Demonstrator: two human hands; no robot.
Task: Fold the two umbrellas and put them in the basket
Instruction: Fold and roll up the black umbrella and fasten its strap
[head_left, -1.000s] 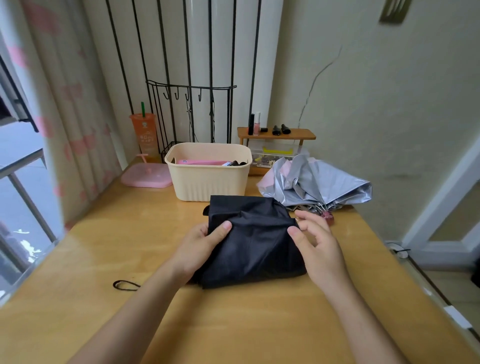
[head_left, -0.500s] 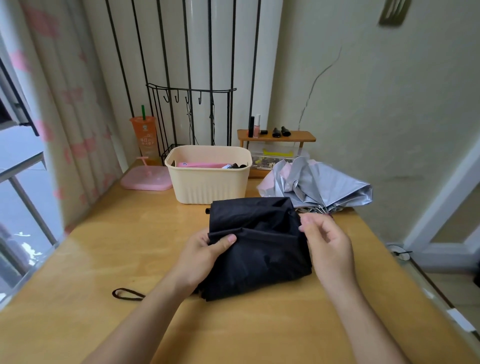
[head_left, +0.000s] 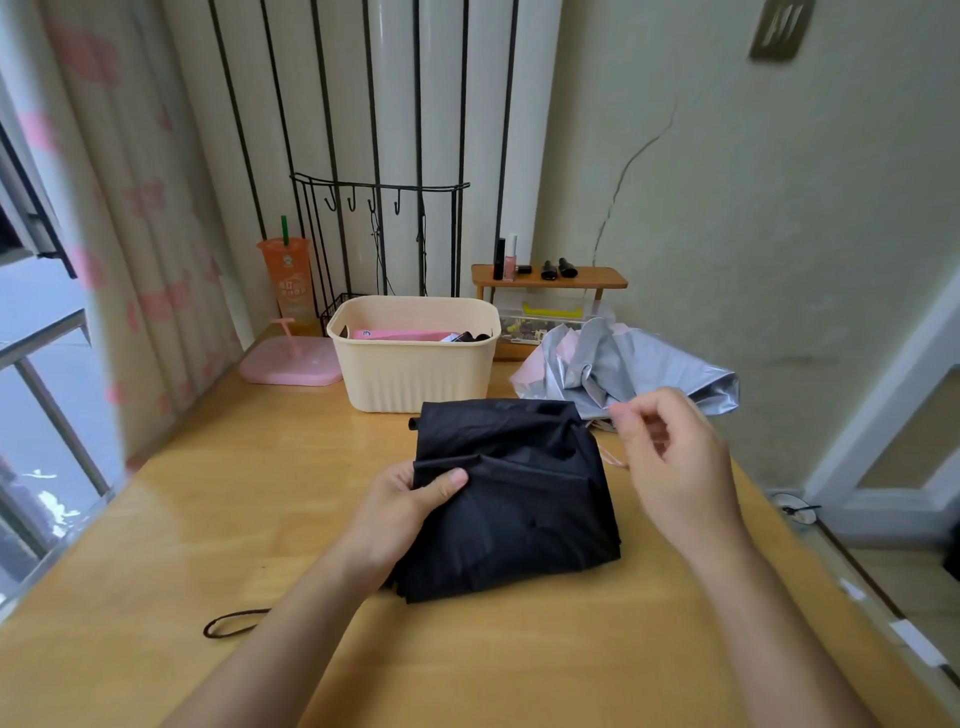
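Black umbrella, bundled on the table near the basket: left grip pinches its cloth; right grip, just lifted off, hovers loosely curled, empty. Folding appears unfinished.

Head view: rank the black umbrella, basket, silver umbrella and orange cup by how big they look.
1. black umbrella, but it lies nearest the camera.
2-3. basket and silver umbrella look about alike; the right hand hides part of the umbrella, so unranked.
4. orange cup.
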